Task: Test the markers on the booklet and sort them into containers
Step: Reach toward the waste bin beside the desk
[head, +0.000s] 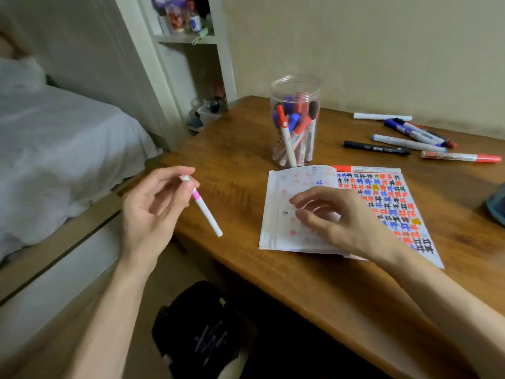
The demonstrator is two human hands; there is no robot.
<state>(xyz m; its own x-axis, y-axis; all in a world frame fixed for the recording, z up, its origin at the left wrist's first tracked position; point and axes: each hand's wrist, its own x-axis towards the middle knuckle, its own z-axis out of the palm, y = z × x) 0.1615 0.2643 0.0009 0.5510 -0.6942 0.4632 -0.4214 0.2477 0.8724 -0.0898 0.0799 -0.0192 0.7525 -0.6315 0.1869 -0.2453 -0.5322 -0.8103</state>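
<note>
A bed with pale sheets is seen far to the left of the booklet, and a white shelf unit is seen behind it, also to the left.

The left hand is held up well to the left of the booklet. A white marker with a pink band is pinched near its upper end between the thumb and the fingertips, while the remaining fingers are loosely curled. The marker is tilted, with its lower end slanted toward the booklet but apart from it. A dark bag is seen on the floor below and to the left of the booklet.

The booklet is laid open on the wooden desk. Its left page is faintly marked, and its right page is filled with red, blue and black marks. Just behind the booklet a clear plastic jar is stood upright, filled with red, blue and black markers.

The right hand is laid over the middle of the booklet with its fingers loosely bent above the left page. The fingertips are blurred, and nothing is seen held in them.

Behind and to the right of the booklet loose markers are scattered: a black marker, a light-blue-capped marker, a red-capped marker and a small heap of blue and black markers. A dark object is cut off at the edge, right of the booklet.
</note>
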